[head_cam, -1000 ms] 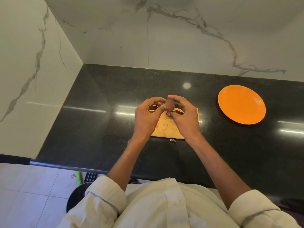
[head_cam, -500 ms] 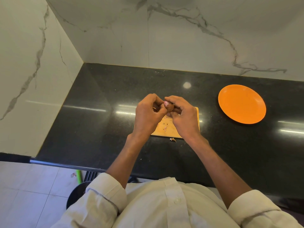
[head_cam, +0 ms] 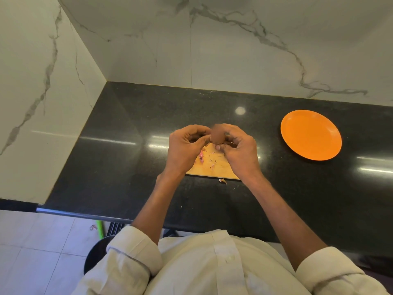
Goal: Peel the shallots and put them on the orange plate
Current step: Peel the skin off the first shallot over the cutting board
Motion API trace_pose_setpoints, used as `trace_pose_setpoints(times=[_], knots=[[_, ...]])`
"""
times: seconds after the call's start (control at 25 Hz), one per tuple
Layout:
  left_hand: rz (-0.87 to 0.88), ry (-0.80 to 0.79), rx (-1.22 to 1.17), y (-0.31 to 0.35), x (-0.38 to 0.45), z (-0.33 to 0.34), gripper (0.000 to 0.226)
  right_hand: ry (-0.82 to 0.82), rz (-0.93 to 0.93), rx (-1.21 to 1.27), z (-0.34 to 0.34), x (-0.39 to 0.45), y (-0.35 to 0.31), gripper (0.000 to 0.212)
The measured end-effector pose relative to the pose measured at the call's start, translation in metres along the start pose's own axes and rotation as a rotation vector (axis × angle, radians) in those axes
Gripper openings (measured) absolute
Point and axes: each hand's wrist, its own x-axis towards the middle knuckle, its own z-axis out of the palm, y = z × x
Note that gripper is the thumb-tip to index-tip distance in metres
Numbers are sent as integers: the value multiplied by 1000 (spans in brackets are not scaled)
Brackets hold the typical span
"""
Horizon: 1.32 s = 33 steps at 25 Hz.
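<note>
A small brown shallot (head_cam: 217,135) is held in the air between both hands, above the wooden cutting board (head_cam: 214,167). My left hand (head_cam: 184,149) pinches its left side with curled fingers and thumb. My right hand (head_cam: 239,152) grips its right side, fingers curled round it. The shallot looks blurred. Small pink and brown peel scraps (head_cam: 201,156) lie on the board under the hands. The orange plate (head_cam: 311,134) sits to the right on the black counter with nothing on it.
The black stone counter (head_cam: 127,150) meets marble walls at the back and on the left. One peel scrap (head_cam: 222,181) lies on the counter just in front of the board. A dark stool (head_cam: 93,255) and a green stick (head_cam: 100,228) are on the floor below the counter's front edge.
Both hands stayed above the board and kept working the shallot; it has turned between the fingers and shows more now than half a second ago.
</note>
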Motion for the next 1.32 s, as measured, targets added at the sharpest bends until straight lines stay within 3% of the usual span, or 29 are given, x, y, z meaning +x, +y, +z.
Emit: trace_pose_setpoints(times=[0.24,0.4,0.72,1.08,1.32], knots=[[7,-31,1,5,-2,-5,13,-18,-31,-59,-4,-1,-5,55],[22,42,68,4,-6,-2,13,28,-85,-171,2,-2,-10,52],[-267,23,-166,7,-5,6,13,124,-125,-181,11,-12,-10,48],[-319,-5,-154,21,-2,6,9,206,-234,-302,13,-13,-12,39],[-316,115,-100,30,2,17,3,226,-267,-397,19,-16,-12,40]])
